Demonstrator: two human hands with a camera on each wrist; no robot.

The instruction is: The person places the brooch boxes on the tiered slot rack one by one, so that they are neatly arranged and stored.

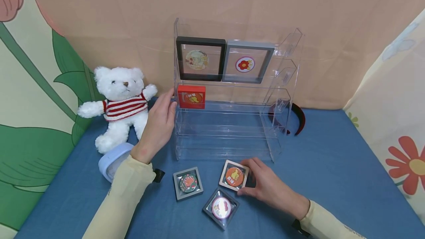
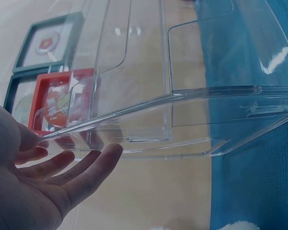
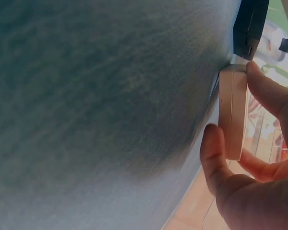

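My right hand [image 1: 269, 189] pinches a small beige display frame [image 1: 234, 175] by its edges, its round orange badge facing up. In the right wrist view, the fingers sit at opposite ends of this frame [image 3: 233, 115], close over the cloth. My left hand [image 1: 157, 123] rests with fairly straight fingers along the left side of a clear acrylic rack [image 1: 229, 141]; the left wrist view puts the thumb at the panel's edge. On the rack stand a black frame [image 1: 200, 78] and a grey frame [image 1: 247, 80] above, and a small red frame [image 1: 191, 97] lower left.
A grey-green frame [image 1: 178, 193] and a dark frame [image 1: 221, 222] lie on the blue cloth [image 1: 332, 180] in front. Left of the rack sits a white teddy bear [image 1: 119, 84], a pale blue round object [image 1: 107, 161] before it. A dark red headband [image 1: 300, 117] lies behind the rack's right side.
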